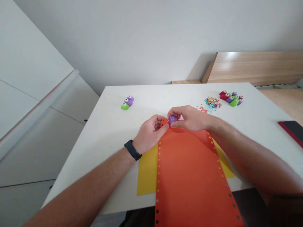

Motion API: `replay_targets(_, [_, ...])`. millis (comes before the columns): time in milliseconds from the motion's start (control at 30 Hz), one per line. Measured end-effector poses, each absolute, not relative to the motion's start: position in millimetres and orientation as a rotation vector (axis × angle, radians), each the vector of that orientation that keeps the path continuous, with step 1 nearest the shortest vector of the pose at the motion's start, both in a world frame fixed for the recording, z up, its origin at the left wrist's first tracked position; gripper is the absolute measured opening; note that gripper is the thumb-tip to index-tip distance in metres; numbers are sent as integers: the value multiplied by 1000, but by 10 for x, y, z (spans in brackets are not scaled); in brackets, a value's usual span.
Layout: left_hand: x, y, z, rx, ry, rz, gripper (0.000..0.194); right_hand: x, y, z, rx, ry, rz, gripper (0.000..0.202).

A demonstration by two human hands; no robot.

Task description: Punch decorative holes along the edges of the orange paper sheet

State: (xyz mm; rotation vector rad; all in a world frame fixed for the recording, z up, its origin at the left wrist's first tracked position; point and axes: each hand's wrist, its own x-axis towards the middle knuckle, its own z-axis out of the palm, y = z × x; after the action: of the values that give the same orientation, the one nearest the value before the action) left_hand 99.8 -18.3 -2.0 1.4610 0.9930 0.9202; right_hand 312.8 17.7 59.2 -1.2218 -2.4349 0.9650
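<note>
An orange sheet of paper (189,167) with rows of small star-like holes along its edges stretches from the table toward me, its near end past the table's front edge. At its far left corner, my left hand (151,130) pinches the paper between thumb and fingers. My right hand (187,118) is closed around a small purple craft punch (172,119), which sits at the sheet's far edge. The fingers partly hide the punch. Beneath the orange sheet lies a yellow sheet (146,173), showing on both sides.
Two purple punches and a green punch (124,106) stand at the back left of the white table (106,126). Colourful paper confetti (213,102) is heaped at the back right, beside several more punches (233,98). A dark, red-edged flat object (292,129) lies far right.
</note>
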Motion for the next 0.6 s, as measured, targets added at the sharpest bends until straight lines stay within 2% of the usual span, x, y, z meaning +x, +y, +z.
replay_targets(333, [1000, -192, -24, 1424, 924, 870, 45, 3118, 164, 597, -1240, -2445, 923, 24])
replay_targets(600, [992, -181, -26, 1504, 969, 825, 47, 3089, 148, 593, -1238, -2469, 904, 24])
